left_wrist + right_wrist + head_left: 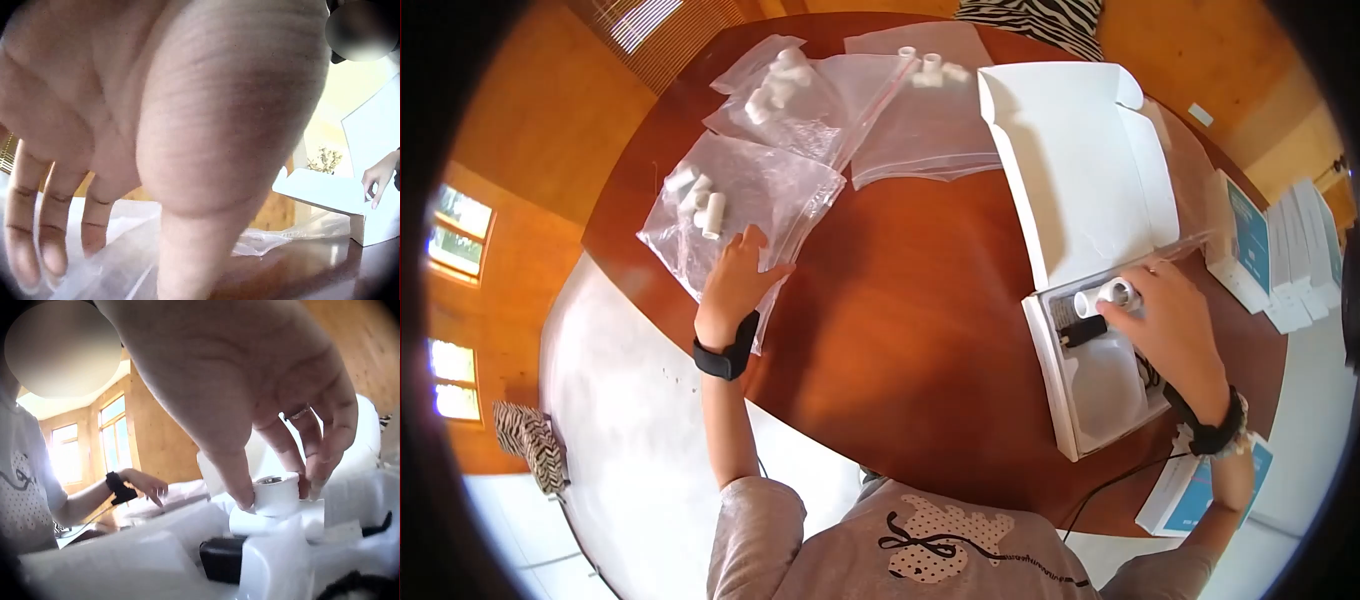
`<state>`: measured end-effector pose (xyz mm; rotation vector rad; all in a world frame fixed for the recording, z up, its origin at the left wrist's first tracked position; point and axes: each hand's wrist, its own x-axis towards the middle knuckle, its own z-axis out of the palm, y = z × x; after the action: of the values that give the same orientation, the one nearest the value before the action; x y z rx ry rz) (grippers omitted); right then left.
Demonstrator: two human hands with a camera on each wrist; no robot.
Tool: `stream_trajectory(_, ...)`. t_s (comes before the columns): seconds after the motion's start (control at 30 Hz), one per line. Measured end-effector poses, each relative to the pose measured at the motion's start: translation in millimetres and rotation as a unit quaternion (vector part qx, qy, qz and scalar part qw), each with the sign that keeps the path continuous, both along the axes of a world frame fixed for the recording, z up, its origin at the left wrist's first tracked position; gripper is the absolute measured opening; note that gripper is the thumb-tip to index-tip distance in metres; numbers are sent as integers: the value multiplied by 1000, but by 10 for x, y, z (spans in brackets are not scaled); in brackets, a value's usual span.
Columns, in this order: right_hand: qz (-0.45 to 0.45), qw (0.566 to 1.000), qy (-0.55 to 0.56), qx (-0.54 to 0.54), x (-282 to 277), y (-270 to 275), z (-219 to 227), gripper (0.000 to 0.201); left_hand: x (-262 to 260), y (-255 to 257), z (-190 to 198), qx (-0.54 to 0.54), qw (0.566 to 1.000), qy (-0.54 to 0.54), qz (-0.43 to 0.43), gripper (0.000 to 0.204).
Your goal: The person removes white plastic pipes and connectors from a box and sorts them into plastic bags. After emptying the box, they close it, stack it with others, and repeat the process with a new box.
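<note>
One white pipe fitting (1118, 292) is in the open white box (1112, 385) at the right of the table (900, 330), its round mouth facing up. The right hand (1175, 320) grasps it, thumb on one side and fingers on the other. Just beside the fitting, on its near side, sits a black piece (1083, 331), and the lid (1080, 160) lies folded back toward the far side. Well apart, at the left, the left hand (735, 280) is released, palm down with its fingers loosely extended, above the near part of a clear plastic bag (765, 180); whether the fingertips touch the plastic, I cannot tell. More white fittings (714, 215) are in that bag. Beyond it are a second bag (825, 120) and a third bag (915, 135), both also with white fittings. Blue-and-white boxes (1245, 240) stand at the far right, near the table's edge.
</note>
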<state>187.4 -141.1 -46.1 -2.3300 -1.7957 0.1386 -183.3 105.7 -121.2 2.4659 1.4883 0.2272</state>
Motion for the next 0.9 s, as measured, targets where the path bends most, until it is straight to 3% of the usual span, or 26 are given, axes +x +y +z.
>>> stream_trajectory(0.17,-6,985,168,27,-199,157,405,26,-9,-114,-16,39,996,-70,35,24)
stream_trajectory(0.37,113,935,337,24,-658,592,342,23,-32,-175,144,154,963,-208,72,18)
stream_trajectory(0.43,137,921,364,12,-890,829,335,21,-15,-184,226,222,932,-271,97,13)
stream_trajectory(0.57,331,903,269,41,-1410,1458,81,24,-86,-136,282,310,881,-337,118,6)
stream_trajectory(0.7,334,911,241,37,-2114,2105,16,33,-156,-83,295,326,863,-369,111,12)
stream_trajectory(0.77,363,889,269,79,-2383,2482,-194,29,-217,-82,303,295,881,-341,146,13)
stream_trajectory(0.83,382,865,305,115,-2566,2704,-297,23,-239,-26,293,307,862,-377,145,14)
stream_trajectory(0.87,361,877,294,118,-2652,2768,-325,22,-259,19,296,330,847,-401,110,17)
stream_trajectory(0.9,338,890,280,121,-2717,2839,-359,21,-292,24,335,310,859,-386,126,18)
